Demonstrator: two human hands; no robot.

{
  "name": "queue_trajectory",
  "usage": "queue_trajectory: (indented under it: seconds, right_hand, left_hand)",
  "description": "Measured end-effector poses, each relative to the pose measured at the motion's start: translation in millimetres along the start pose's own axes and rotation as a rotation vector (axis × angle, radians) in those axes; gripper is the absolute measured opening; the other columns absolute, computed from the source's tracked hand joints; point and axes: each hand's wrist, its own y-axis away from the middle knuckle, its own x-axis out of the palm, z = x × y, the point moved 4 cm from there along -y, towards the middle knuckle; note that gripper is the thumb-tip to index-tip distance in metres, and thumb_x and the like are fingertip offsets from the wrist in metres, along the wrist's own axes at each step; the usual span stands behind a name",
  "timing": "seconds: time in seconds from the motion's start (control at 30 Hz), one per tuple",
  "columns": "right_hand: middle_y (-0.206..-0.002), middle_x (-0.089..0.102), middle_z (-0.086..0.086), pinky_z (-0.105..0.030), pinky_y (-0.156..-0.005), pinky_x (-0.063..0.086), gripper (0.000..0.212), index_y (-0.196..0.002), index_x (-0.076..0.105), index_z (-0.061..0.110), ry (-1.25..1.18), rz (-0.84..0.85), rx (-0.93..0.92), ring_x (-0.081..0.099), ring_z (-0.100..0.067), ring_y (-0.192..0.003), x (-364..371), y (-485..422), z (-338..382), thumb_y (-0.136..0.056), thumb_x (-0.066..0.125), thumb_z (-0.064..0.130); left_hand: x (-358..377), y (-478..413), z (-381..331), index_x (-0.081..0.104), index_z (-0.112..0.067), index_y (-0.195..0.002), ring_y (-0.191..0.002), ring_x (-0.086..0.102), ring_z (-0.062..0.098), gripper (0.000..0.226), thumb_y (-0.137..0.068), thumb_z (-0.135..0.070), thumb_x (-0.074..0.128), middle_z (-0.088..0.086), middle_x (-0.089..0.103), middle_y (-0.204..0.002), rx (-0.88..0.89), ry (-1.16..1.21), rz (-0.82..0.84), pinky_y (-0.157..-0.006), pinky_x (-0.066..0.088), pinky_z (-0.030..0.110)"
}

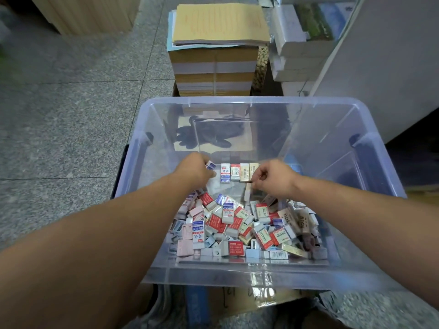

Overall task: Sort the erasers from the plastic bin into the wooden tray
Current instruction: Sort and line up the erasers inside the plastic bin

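Peeking beyond left hand [193, 170] grip, blue eraser [210, 165], apparently pinched.

The bin [370, 129] was clear, glossy plastic. The erasers [237, 224] wore smooth printed paper sleeves. The floor [71, 103] was speckled stone, the far stacks [213, 67] matt paper.

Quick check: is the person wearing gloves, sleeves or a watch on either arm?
No. The left hand and the right hand are bare, without gloves. No sleeve, watch or bracelet shows on either arm up to the frame edge.
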Motion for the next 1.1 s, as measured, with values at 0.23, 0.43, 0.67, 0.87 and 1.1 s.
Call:
queue_trajectory:
  seconds: [0.23,0.43,0.67,0.87,1.1]
  right_hand:
    - [-0.093,0.069,0.004,-0.036,-0.081,0.057,0.033,-0.096,0.067,0.023,0.216,0.086,0.010,0.065,-0.015,-0.086,22.8,-8.4,-4.9,-0.078,0.084,0.045]
    - [-0.099,0.069,0.005,-0.033,-0.080,0.054,0.014,-0.094,0.070,0.028,0.307,0.028,-0.072,0.063,-0.018,-0.091,27.4,-14.6,-5.0,-0.087,0.078,0.036]
    - [-0.084,0.071,-0.008,-0.029,-0.067,0.044,0.029,-0.085,0.070,0.010,0.185,-0.159,0.142,0.065,-0.027,-0.081,-6.9,-16.6,-12.0,-0.092,0.070,0.039]
    - [-0.094,0.073,-0.013,-0.034,-0.066,0.054,0.010,-0.091,0.068,0.002,0.093,-0.208,0.394,0.072,-0.032,-0.091,-5.2,-19.2,-25.0,-0.094,0.062,0.010]
    - [-0.082,0.057,-0.006,-0.030,-0.065,0.045,0.006,-0.089,0.059,0.009,0.377,-0.248,0.276,0.056,-0.026,-0.078,-4.3,-23.7,-22.8,-0.094,0.062,0.010]
  left_hand:
    - [22.0,-6.6,7.7,0.070,-0.002,-0.094,-0.070,0.071,0.025,0.007,-0.092,-0.004,0.064,0.017,0.075,-0.089,-0.207,0.195,0.088,-0.066,0.062,0.038]
    - [23.7,-11.5,12.0,0.063,-0.016,-0.077,-0.093,0.073,0.028,0.020,-0.087,-0.014,0.080,0.010,0.073,-0.093,-0.239,0.256,0.001,-0.090,0.059,0.042]
    - [24.7,-15.5,15.8,0.059,-0.021,-0.076,-0.097,0.073,0.032,0.027,-0.082,-0.012,0.084,0.014,0.075,-0.099,-0.243,0.303,-0.048,-0.093,0.058,0.045]
    - [26.4,-12.9,13.1,0.066,-0.018,-0.101,-0.098,0.070,0.029,0.024,-0.084,-0.018,0.083,0.007,0.072,-0.103,-0.175,0.194,-0.085,-0.090,0.059,0.043]
    - [28.8,-13.2,8.2,0.060,-0.019,-0.122,-0.098,0.067,0.025,0.046,-0.083,-0.007,0.080,0.006,0.068,-0.111,-0.082,0.036,-0.023,-0.086,0.059,0.039]
